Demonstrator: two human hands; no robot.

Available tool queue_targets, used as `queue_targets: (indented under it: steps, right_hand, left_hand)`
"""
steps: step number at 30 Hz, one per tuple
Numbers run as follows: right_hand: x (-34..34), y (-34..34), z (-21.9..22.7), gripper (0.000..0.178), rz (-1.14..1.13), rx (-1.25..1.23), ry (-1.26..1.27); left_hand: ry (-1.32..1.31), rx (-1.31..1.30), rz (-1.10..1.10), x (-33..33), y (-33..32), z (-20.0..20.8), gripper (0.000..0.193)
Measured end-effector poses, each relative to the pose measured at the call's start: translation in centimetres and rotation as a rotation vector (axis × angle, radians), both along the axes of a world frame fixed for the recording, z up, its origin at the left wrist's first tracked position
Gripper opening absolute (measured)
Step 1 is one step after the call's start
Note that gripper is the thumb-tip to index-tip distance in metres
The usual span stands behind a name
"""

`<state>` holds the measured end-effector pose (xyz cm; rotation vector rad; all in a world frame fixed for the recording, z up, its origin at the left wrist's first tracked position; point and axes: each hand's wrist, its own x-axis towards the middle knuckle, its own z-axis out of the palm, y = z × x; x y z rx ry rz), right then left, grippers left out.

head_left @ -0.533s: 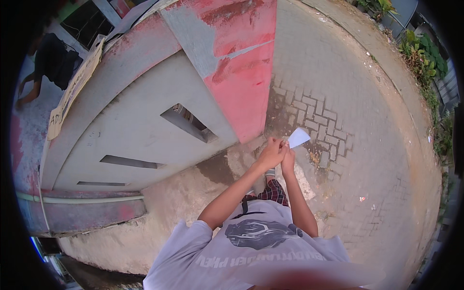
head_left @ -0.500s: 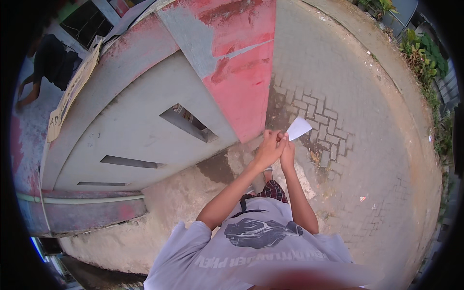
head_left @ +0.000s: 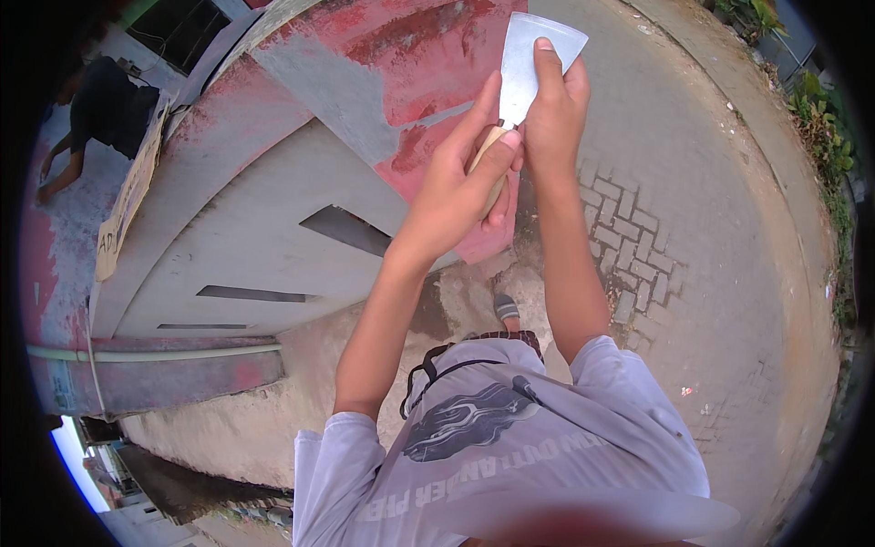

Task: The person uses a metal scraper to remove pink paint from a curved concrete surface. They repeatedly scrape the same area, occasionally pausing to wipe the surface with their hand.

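Scraper (head_left: 511,111) is before me, a worn red-and-grey wall (head_left: 392,68) to my left, grey paving (head_left: 643,228) to my right, handle (head_left: 493,137) gripped in my curled left hand (head_left: 465,178), blade (head_left: 520,73) pinched by my right hand (head_left: 558,114).

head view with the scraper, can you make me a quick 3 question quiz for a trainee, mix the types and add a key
1. Fill in the gap: the left hand grips the scraper by its ____.
2. True or false: the right hand is clear of the scraper, touching no part of it.
3. How many slots show in the grey wall panel?

Key:
1. Handle.
2. False; its thumb lies on the blade.
3. Three.
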<state>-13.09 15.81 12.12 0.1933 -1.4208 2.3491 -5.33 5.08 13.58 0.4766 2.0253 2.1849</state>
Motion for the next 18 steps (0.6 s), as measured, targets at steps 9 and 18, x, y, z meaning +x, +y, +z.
queue_targets:
  steps: [9, 18]
  right_hand:
    - [-2.5, -3.1, 0.4, 0.029, -0.123, -0.001, 0.074]
    - [-1.0, -7.1, 1.0, 0.024, -0.172, 0.073, 0.056]
  left_hand:
    - [-0.113, 0.132, -0.063, -2.3, -2.8, 1.6, 0.061]
    - [-0.191, 0.164, -0.028, -1.2, -7.3, 2.2, 0.057]
